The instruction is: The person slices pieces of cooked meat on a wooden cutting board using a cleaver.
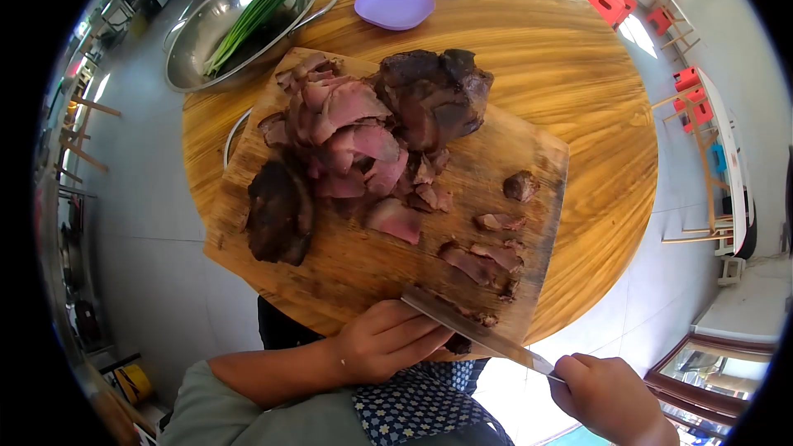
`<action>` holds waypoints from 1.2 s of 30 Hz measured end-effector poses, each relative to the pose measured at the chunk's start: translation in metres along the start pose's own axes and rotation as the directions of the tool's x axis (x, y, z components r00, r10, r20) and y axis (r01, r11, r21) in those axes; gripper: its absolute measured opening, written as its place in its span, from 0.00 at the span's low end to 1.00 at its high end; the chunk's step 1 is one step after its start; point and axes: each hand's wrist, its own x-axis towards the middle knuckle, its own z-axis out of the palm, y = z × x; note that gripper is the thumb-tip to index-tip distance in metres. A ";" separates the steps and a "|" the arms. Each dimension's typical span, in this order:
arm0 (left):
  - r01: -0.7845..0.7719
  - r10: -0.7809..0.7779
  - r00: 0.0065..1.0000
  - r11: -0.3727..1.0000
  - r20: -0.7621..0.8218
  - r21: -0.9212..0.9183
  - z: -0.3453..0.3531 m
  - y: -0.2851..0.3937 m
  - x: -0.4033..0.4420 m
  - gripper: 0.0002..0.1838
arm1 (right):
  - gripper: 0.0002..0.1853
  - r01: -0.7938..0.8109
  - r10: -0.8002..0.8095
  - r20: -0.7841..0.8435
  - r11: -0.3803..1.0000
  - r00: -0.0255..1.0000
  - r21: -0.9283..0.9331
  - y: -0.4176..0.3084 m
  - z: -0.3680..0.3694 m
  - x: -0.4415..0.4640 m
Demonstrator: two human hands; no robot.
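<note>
Head view: a knife (467, 326) is held by its handle in the right hand (610, 396), the grip closed around it. The blade is laid aslant over the near edge of a wooden cutting board (347, 272). The left hand (388, 340) is placed at that same edge, fingers bent toward the blade; whether anything is clasped in its grip cannot be told. A dark meat piece (458, 344) is partly hidden beneath the blade, next to the left fingertips.

On the board, pinkish meat slices (351, 128) are heaped toward the far left, flanked by a large browned meat chunk (438, 95) at right and a dark meat slab (277, 213) nearer. Smaller strips (467, 263) are scattered at right. The board is carried by a round wood-grain counter (607, 198). Beyond it, a lilac plate (395, 7) and a steel pan (183, 56) with long green stalks (256, 23) are seen.
</note>
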 end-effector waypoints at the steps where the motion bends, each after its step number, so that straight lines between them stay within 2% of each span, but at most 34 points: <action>1: -0.009 0.009 1.000 1.000 0.010 0.003 0.000 -0.001 -0.001 0.20 | 0.04 0.014 -0.014 0.012 1.000 1.000 -0.013 0.001 -0.001 0.003; 3: -0.012 0.012 1.000 1.000 0.025 0.006 -0.001 -0.002 -0.003 0.20 | 0.03 0.031 -0.031 0.028 0.999 0.999 -0.021 -0.001 -0.003 0.012; 5: -0.016 0.015 0.999 1.000 0.041 0.016 -0.004 -0.001 0.001 0.21 | 0.09 0.001 0.009 0.130 0.997 0.992 -0.072 -0.004 -0.012 0.024; 7: 0.012 -0.013 0.998 1.000 0.063 0.016 -0.007 0.002 0.001 0.21 | 0.10 0.029 -0.025 0.129 0.999 0.991 -0.024 -0.003 -0.009 0.040; 9: 0.003 -0.003 0.997 1.000 0.083 -0.003 -0.007 0.003 0.004 0.22 | 0.09 0.130 -0.140 0.117 0.987 0.983 0.092 -0.003 -0.005 0.054; 10: 0.011 -0.014 0.996 0.999 0.090 0.041 -0.007 0.003 0.005 0.21 | 0.09 0.110 -0.119 0.099 0.990 0.988 0.091 0.000 -0.005 0.053; 12: 0.009 -0.017 0.994 0.997 0.105 0.079 -0.006 0.005 0.005 0.21 | 0.09 0.124 -0.148 0.213 0.985 0.966 0.121 0.005 -0.003 0.049; 13: -0.001 -0.009 0.995 0.996 0.104 0.093 -0.006 0.005 0.004 0.20 | 0.09 0.117 -0.140 0.206 0.986 0.968 0.122 0.007 0.000 0.042; 16: 0.000 -0.007 0.997 0.996 0.082 0.091 -0.005 0.002 0.002 0.19 | 0.07 -0.036 0.044 0.161 0.998 0.986 -0.052 0.005 0.001 0.015; 23: -0.037 0.028 0.994 0.995 0.105 0.091 -0.008 0.000 0.002 0.17 | 0.07 0.008 0.001 0.194 0.999 0.981 -0.041 0.008 0.001 0.028; 26: -0.039 0.034 0.998 0.995 0.051 0.093 -0.005 0.003 0.001 0.18 | 0.08 0.088 -0.089 0.162 0.996 0.983 0.008 -0.001 0.008 0.052; 28: -0.036 0.027 0.997 0.993 0.079 0.117 -0.006 0.004 -0.002 0.19 | 0.09 0.253 -0.260 0.089 0.964 0.962 0.078 -0.017 0.016 0.069; 31: -0.025 0.013 0.996 0.989 0.084 0.144 -0.006 0.007 0.000 0.21 | 0.10 0.289 -0.288 -0.027 0.955 0.957 0.063 -0.014 0.020 0.085; 36: -0.043 0.045 0.999 0.993 -0.019 0.112 -0.004 0.008 0.006 0.24 | 0.11 0.231 -0.216 -0.102 0.959 0.971 0.167 0.017 0.005 0.073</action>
